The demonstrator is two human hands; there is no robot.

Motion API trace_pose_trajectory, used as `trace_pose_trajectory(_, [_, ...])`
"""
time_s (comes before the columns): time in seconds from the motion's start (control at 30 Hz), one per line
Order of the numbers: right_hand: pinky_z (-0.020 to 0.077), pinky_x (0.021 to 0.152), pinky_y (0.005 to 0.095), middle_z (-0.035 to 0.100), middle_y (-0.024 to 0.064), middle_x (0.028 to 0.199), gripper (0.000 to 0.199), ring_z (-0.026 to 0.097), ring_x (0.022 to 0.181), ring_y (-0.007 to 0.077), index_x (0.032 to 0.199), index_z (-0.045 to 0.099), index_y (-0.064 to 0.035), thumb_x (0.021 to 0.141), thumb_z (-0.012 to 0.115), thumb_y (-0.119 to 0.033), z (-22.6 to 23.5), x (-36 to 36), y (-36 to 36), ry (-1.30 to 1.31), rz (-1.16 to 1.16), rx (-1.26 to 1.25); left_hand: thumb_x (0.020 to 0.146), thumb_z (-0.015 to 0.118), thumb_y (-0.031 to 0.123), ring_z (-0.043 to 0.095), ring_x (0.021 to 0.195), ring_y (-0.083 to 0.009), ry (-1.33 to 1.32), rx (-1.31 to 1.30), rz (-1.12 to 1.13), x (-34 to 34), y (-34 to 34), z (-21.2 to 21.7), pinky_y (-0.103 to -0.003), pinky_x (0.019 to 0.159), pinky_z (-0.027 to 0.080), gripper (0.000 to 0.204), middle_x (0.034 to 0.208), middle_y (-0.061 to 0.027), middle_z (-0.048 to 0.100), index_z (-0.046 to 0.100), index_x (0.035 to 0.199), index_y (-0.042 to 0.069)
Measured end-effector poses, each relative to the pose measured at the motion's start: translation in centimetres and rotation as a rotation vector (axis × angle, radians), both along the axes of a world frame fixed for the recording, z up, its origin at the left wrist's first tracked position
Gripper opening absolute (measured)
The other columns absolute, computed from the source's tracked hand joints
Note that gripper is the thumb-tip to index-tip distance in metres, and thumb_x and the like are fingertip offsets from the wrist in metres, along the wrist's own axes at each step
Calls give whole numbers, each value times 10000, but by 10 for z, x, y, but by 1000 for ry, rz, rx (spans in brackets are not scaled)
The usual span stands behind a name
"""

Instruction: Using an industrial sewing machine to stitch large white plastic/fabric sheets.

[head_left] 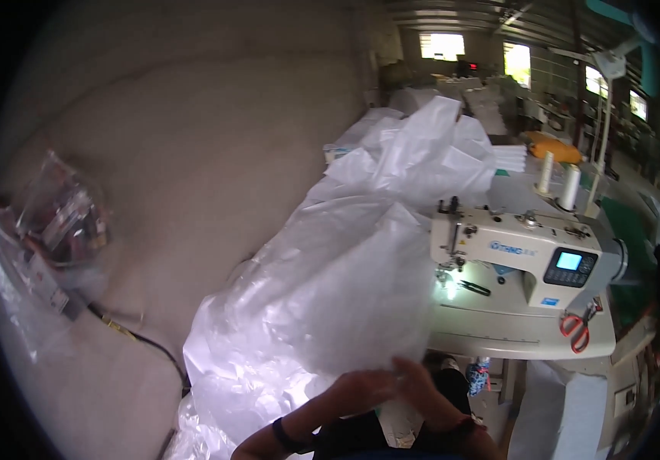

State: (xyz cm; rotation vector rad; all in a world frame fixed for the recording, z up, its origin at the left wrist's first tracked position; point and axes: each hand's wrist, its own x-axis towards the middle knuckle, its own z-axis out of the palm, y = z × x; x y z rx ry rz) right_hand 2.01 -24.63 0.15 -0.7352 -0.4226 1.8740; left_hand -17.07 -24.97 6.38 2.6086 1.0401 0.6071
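A: In the head view, where is the white plastic sheeting [322, 276]?
B: It lies at eleven o'clock from the left hand [366, 386], the nearer one; its long axis runs seven to one.
A: The right hand [416, 382]?
B: Close beside; whether either grips, I cannot tell.

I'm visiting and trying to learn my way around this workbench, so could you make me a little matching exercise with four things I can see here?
Column one
1. Shiny white sheeting
2. Scissors
3. Thread spools
4. Small screen

Column two
A. Standing upright, on the far side of the sewing machine
B. Lit pale blue
C. Spread in a big rumpled heap, left of the sewing machine
D. Red-handled, lying near the front right of the machine's table

Right pairs: 1-C, 2-D, 3-A, 4-B
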Motion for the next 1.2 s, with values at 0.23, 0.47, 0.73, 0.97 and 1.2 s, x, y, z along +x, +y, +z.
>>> trace_pose_trajectory(0.23, [535,798,412,602,147,1134,437,615,995,284,1196,548,-11,863,560,-293,4,124,-35,-116,-331,354,695,732,606,358,1362,-347,194,401,1290,-170,62,-35,-628,1055,280,1008,1459,-179,404,338,1461,81])
trace_pose_trajectory(0.47, [516,728,309,665,74,956,250,636,843,174,1042,652,16,872,616,-163,2,139,-58,-864,24,49,946,604,230,504,1229,-222,-1533,-695,543,-229,97,-158,-363,1043,401,545,1349,-90,521,410,1412,27])
trace_pose_trajectory(0.73, [542,789,312,688,92,956,253,664,875,188,1075,669,18,904,605,-157,3,96,-58,-1346,473,525,863,670,208,584,834,-190,-795,-66,927,-391,132,-82,-413,770,476,286,900,-91,656,654,958,-61])
trace_pose_trajectory(0.97, [501,822,322,609,64,1053,334,592,953,185,1161,596,-5,905,659,-210,-6,-33,6,-547,224,101,823,651,196,580,1087,-387,253,327,1854,-510,67,3,-484,860,509,541,1245,-219,560,493,1303,1])
trace_pose_trajectory(1.2, [468,870,343,582,61,1025,360,561,984,179,1170,578,-44,832,677,-117,-19,-76,12,-190,252,16,938,582,403,342,1388,-354,-96,59,615,-249,143,0,-483,1114,304,593,1487,-168,391,418,1443,139])
